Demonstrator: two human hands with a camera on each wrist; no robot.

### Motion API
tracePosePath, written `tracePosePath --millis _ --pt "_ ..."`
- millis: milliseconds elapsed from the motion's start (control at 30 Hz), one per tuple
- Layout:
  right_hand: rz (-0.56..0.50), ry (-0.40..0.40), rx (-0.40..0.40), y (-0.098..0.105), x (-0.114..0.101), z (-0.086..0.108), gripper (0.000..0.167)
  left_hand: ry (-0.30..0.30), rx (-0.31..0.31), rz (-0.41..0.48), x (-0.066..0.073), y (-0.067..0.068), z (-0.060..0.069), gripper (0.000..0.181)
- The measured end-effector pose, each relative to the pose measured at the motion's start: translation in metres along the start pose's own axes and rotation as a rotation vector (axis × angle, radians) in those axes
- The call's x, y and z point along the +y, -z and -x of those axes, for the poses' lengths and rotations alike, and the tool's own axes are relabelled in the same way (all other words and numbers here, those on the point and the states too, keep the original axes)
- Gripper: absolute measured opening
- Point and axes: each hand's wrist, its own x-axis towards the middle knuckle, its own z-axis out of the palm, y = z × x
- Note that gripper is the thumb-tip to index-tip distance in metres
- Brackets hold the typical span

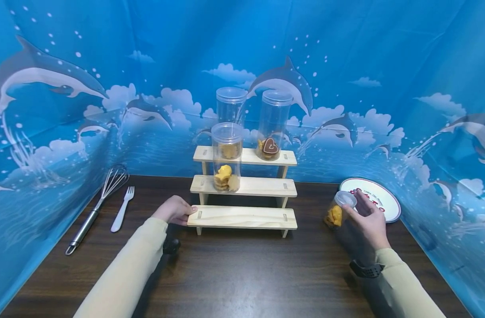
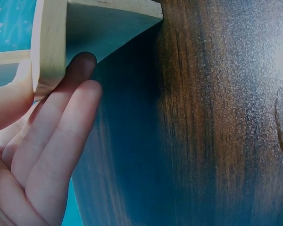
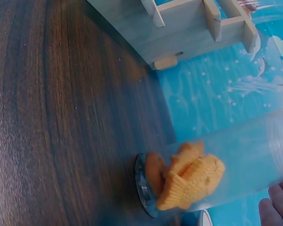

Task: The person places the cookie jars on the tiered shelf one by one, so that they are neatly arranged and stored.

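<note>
My left hand (image 1: 173, 211) pinches the left end of the lowest step of a three-tier wooden display stand (image 1: 246, 217). In the left wrist view the thumb lies above the board (image 2: 49, 47) and the fingers reach beneath it. Off to the right, my right hand (image 1: 372, 224) holds a clear lidded jar (image 1: 346, 198) near its top. Fish-shaped cookies (image 3: 191, 181) lie at the bottom of this jar, which stands upright on the table. Only a few fingertips (image 3: 273, 207) show in the right wrist view.
Two clear jars stand on the top tier, one with a heart-shaped cookie (image 1: 270, 146). Another jar (image 1: 226, 154) with cookies is on the middle tier. A whisk (image 1: 93, 216) and a white fork (image 1: 124, 210) lie left; a plate (image 1: 391, 205) lies behind my right hand.
</note>
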Motion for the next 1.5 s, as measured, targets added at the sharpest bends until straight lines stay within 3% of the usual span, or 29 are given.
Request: tracePosePath --millis 233,767,900,1033,1267,1500 --pt "0.042 -0.052 0.008 -0.005 0.001 -0.001 0.073 0.002 -0.007 0.009 0.000 -0.003 -0.002 0.033" --pt "-0.014 -0.130 0.043 -0.007 0.003 -0.002 0.068 -0.010 -0.048 0.016 0.003 0.000 -0.002 0.035" --pt "-0.007 -0.141 0.068 -0.008 0.000 -0.001 0.067 0.003 -0.026 0.013 0.004 -0.002 -0.001 0.034" --pt "-0.033 -0.110 0.098 -0.009 -0.010 -0.003 0.064 0.002 -0.016 0.007 0.003 -0.002 0.000 0.035" --pt "-0.023 0.023 0.083 -0.010 -0.033 -0.008 0.059 -0.002 -0.021 0.029 -0.001 0.000 -0.003 0.035" --pt "-0.055 0.074 0.085 -0.012 -0.061 -0.011 0.060 0.006 -0.017 0.011 -0.001 0.000 -0.003 0.035"
